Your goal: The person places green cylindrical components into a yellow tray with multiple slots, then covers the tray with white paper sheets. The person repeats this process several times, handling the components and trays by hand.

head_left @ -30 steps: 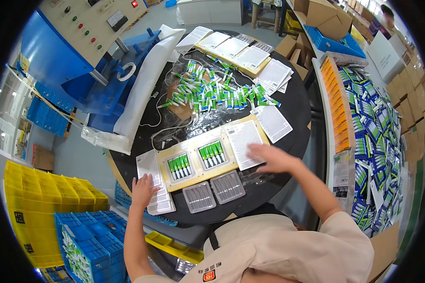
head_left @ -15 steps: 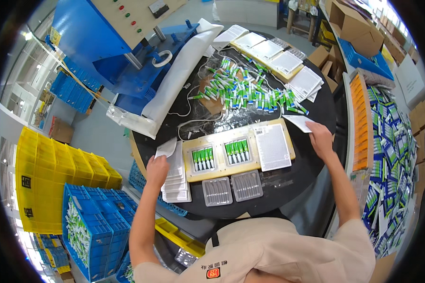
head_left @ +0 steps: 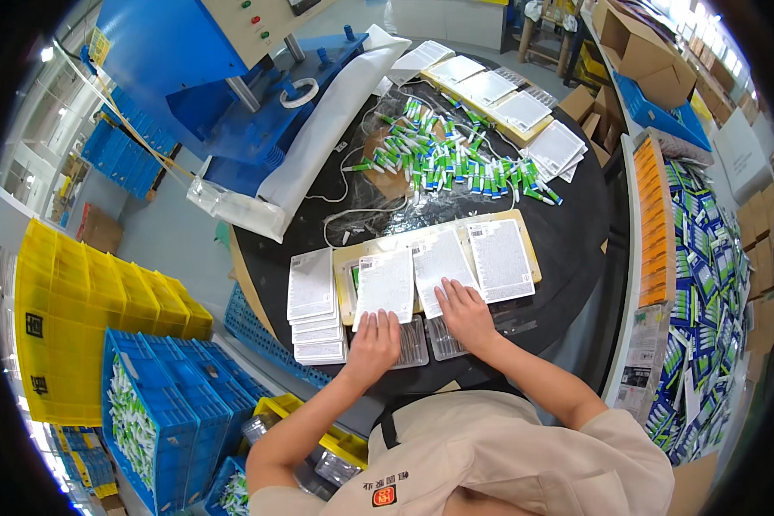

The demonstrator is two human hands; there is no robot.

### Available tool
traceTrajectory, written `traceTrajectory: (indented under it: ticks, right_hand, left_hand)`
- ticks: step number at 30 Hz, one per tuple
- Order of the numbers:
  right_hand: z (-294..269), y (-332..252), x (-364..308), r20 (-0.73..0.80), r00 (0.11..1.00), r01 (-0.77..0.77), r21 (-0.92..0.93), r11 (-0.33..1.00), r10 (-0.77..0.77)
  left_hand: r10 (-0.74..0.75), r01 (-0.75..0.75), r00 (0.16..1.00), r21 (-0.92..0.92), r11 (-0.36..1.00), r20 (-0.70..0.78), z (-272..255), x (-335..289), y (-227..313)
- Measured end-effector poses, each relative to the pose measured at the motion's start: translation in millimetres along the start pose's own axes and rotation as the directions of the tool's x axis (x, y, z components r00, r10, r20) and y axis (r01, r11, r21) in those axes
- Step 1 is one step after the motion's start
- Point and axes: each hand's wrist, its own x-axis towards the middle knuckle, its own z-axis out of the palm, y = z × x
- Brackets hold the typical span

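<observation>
Backing cards [head_left: 443, 273] lie across the wooden tray [head_left: 533, 249] at the near table edge — we press them flat, left hand [head_left: 374, 337] and right hand [head_left: 464, 311] open-palmed, gripping nothing. Next, we judge, comes squaring each card — evenly.

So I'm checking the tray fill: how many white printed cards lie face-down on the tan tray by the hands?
3: left card above the left hand, middle card above the right hand, right card apart.
</observation>
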Motion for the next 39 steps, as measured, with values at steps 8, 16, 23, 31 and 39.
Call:
traceTrajectory:
  ticks: [8,16,23,31,39]
  right_hand:
    - [-15.4,-8.5,11.5,0.169,0.985,-0.025,-0.051,0.998,0.033]
    - [-1.9,-1.3,19.3,0.228,0.974,-0.023,0.038,0.999,0.014]
    - [-6.4,4.9,13.8,0.355,0.935,-0.016,0.058,0.998,-0.006]
    - [-19.0,10.4,23.9,0.439,0.898,-0.052,0.154,0.987,-0.021]
    - [-31.5,39.1,38.3,0.379,0.925,-0.147,0.429,0.891,-0.029]
  left_hand:
    - [0.057,-0.078,0.984,0.119,0.990,0.169,12.5,-0.2,25.8]
    - [-0.158,0.168,0.973,-0.044,0.985,0.169,36.9,13.3,4.0]
    - [-0.276,0.292,0.946,-0.072,0.954,0.171,35.6,10.0,-0.2]
    - [-0.189,0.261,0.926,-0.191,0.946,0.328,67.3,19.1,9.0]
    - [-0.301,0.430,0.826,-0.188,0.883,0.476,51.1,23.9,25.3]
